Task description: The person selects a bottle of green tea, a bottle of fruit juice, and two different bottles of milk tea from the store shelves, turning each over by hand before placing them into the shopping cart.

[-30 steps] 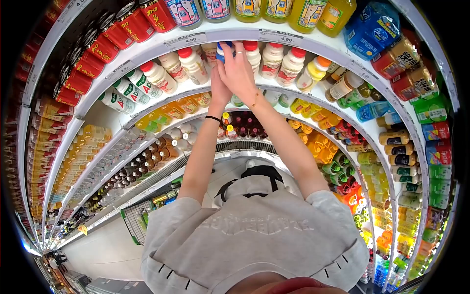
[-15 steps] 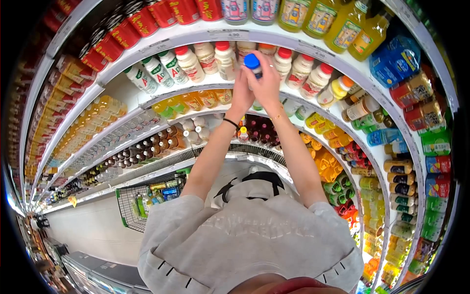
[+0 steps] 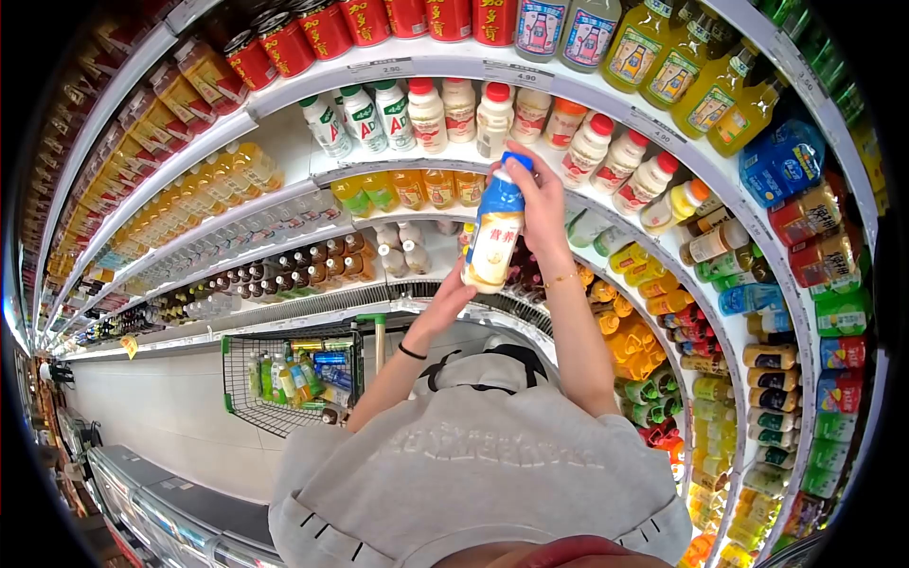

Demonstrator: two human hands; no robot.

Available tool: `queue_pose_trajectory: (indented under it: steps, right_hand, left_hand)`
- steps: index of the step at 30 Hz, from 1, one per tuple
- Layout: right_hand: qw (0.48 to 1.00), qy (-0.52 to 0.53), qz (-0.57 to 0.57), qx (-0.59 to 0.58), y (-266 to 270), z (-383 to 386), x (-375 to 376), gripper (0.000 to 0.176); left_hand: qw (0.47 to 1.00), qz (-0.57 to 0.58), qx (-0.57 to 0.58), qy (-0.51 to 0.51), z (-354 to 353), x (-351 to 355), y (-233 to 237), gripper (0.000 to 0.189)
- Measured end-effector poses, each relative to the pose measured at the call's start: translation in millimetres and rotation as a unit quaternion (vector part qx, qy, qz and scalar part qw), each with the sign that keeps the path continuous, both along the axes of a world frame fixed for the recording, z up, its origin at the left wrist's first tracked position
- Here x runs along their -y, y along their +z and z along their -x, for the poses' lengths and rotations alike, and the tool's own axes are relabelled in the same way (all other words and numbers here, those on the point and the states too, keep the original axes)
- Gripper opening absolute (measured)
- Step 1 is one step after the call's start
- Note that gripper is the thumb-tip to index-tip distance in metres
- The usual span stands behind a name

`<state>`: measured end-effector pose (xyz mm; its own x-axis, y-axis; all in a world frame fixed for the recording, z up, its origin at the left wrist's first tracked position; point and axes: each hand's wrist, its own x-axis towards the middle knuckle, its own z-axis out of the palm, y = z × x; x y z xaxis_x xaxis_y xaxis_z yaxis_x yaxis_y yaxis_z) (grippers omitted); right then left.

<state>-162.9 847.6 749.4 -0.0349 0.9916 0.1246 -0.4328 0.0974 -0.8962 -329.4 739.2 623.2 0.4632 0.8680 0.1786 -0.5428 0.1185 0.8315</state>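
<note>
A white and blue bottle [image 3: 496, 232] with a blue cap is held at a tilt in front of the shelves. The fingers of my right hand [image 3: 540, 194] wrap round its upper part, just below the cap. Around its base are the fingers of my left hand [image 3: 453, 301], partly hidden behind it. Behind the bottle, a row of white bottles with red caps [image 3: 588, 150] stands on the shelf, and green-capped white bottles [image 3: 363, 117] stand to their left.
Red cans [image 3: 365, 21] and yellow glass bottles [image 3: 634, 43] line the shelf above. A cart [image 3: 294, 341] holding several bottles and cans stands at the lower left. Curved shelves of drinks extend down the right side. A dark-edged cabinet [image 3: 180, 492] lies at the bottom left.
The bottle has come down and away from the shelf, and now shows its front label. My left hand has moved from near the cap to the bottle's base. The view has shifted slightly.
</note>
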Motion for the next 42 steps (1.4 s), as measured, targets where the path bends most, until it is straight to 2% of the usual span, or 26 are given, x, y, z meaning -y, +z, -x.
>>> queue_pose_trajectory:
  steps: [2,4,5,7,9,12,15,17,19,20,21,23,24,26,27,29,32,36,38,39,40,41,42]
  right_hand:
    - [0.998,0.031,0.029,-0.051,-10.8,13.8,7.6,0.043]
    - [0.994,0.061,0.041,-0.078,-16.2,29.0,13.7,0.043]
    - [0.993,0.063,0.047,-0.091,-18.2,38.2,17.1,0.043]
    - [0.990,0.073,0.054,-0.104,-23.6,55.9,25.5,0.043]
    - [0.983,0.102,0.081,-0.126,-29.7,72.9,28.0,0.040]
    - [0.977,0.141,0.097,-0.129,-28.4,97.4,36.2,0.038]
    - [0.973,0.184,0.083,-0.110,-23.6,123.2,44.1,0.039]
    - [0.957,0.258,0.068,-0.111,-23.3,141.0,49.5,0.040]
    - [0.953,0.284,0.067,-0.085,-19.4,158.3,55.0,0.042]
    - [0.946,0.306,0.066,-0.087,-19.3,166.1,56.9,0.043]
    - [0.939,0.327,0.064,-0.090,-19.3,173.8,58.5,0.044]
    - [0.928,0.361,0.055,-0.079,-22.6,182.8,57.6,0.047]
    - [0.927,0.363,0.058,-0.077,-23.8,187.9,57.8,0.048]
    - [0.934,0.348,0.055,-0.053,-27.2,195.9,58.6,0.051]
    - [0.933,0.353,0.055,-0.053,-25.8,198.5,60.0,0.051]
    - [0.933,0.344,0.089,-0.049,-19.3,200.8,64.2,0.051]
    - [0.937,0.320,0.122,-0.063,-11.5,206.7,70.4,0.052]
    - [0.924,0.325,0.156,-0.127,-15.2,205.0,67.8,0.055]
    - [0.916,0.327,0.164,-0.164,-19.4,205.2,63.8,0.054]
    - [0.917,0.325,0.165,-0.163,-19.6,204.4,62.9,0.054]
    - [0.915,0.329,0.161,-0.167,-19.5,203.2,62.7,0.054]
    - [0.914,0.333,0.158,-0.171,-19.8,202.1,62.8,0.054]
    - [0.914,0.331,0.160,-0.170,-20.1,201.8,62.8,0.054]
  left_hand:
    - [0.999,0.007,0.034,0.019,5.9,16.0,-12.1,0.079]
    - [0.991,0.093,0.073,0.055,16.5,30.9,-15.6,0.069]
    - [0.991,0.094,0.072,0.062,21.4,40.5,-17.6,0.069]
    - [0.980,0.131,0.074,0.127,25.2,60.2,1.1,0.066]
    - [0.972,0.139,0.061,0.179,32.3,72.3,-5.8,0.061]
    - [0.944,0.158,-0.060,0.284,44.2,95.0,6.0,0.049]
    - [0.929,0.104,-0.073,0.347,48.4,110.6,27.0,0.049]
    - [0.920,0.106,-0.057,0.373,49.7,115.1,36.3,0.054]
    - [0.879,0.034,-0.137,0.456,50.1,120.9,46.0,0.059]
    - [0.861,0.036,-0.150,0.484,51.5,122.6,41.8,0.065]
    - [0.855,0.039,-0.150,0.494,54.3,124.6,42.3,0.065]
    - [0.798,-0.001,-0.215,0.563,61.0,128.4,44.3,0.066]
    - [0.793,0.001,-0.216,0.570,64.7,130.0,45.1,0.066]
    - [0.690,-0.039,-0.375,0.618,69.3,134.8,46.4,0.070]
    - [0.687,-0.037,-0.375,0.621,70.7,135.6,49.8,0.070]
    - [0.608,-0.074,-0.478,0.629,72.7,137.9,58.1,0.074]
    - [0.579,-0.132,-0.487,0.641,75.7,138.4,50.2,0.078]
    - [0.576,-0.168,-0.504,0.621,78.9,140.3,60.2,0.086]
    - [0.754,-0.087,-0.298,0.578,75.7,139.6,63.7,0.085]
    - [0.755,-0.086,-0.298,0.577,77.2,141.3,56.0,0.085]
    - [0.844,-0.015,-0.148,0.516,81.2,143.5,44.3,0.080]
    - [0.899,0.059,0.008,0.435,83.1,146.6,34.3,0.074]
    - [0.911,0.065,0.045,0.405,81.8,148.0,48.6,0.060]
